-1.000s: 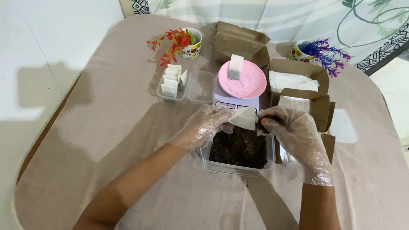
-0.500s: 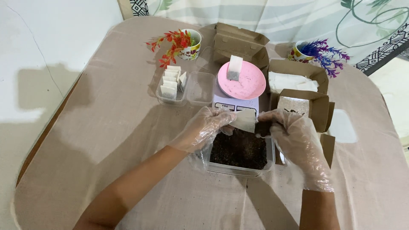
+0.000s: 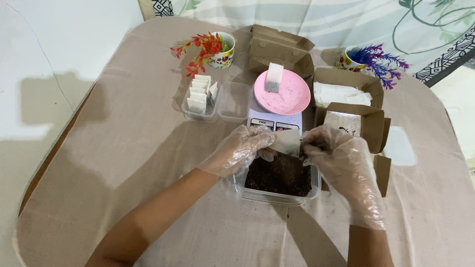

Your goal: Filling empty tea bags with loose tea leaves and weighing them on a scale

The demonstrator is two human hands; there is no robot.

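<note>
Clear plastic gloves cover both hands; the left hand point(image 3: 241, 151) pinches one edge of a small white paper sachet point(image 3: 286, 142), and the right hand point(image 3: 341, 165) pinches its other edge, fingers curled in, so the sachet hangs between them just above one clear tub of dark loose material point(image 3: 278, 179); the tub sits on the beige tablecloth point(image 3: 118, 148) right in front of the person. Just behind the sachet stands one white kitchen scale point(image 3: 274, 118) bearing one pink plate point(image 3: 289, 94), and on the plate one filled sachet point(image 3: 273, 77) stands upright; left of the scale lie two clear trays, one point(image 3: 199, 101) holding a row of filled sachets, one point(image 3: 233, 101) beside it; brown cardboard boxes point(image 3: 354, 106) sit to the right and behind; two cups of artificial flowers, one red point(image 3: 210, 49) and one purple point(image 3: 368, 58), stand at the far corners.
</note>
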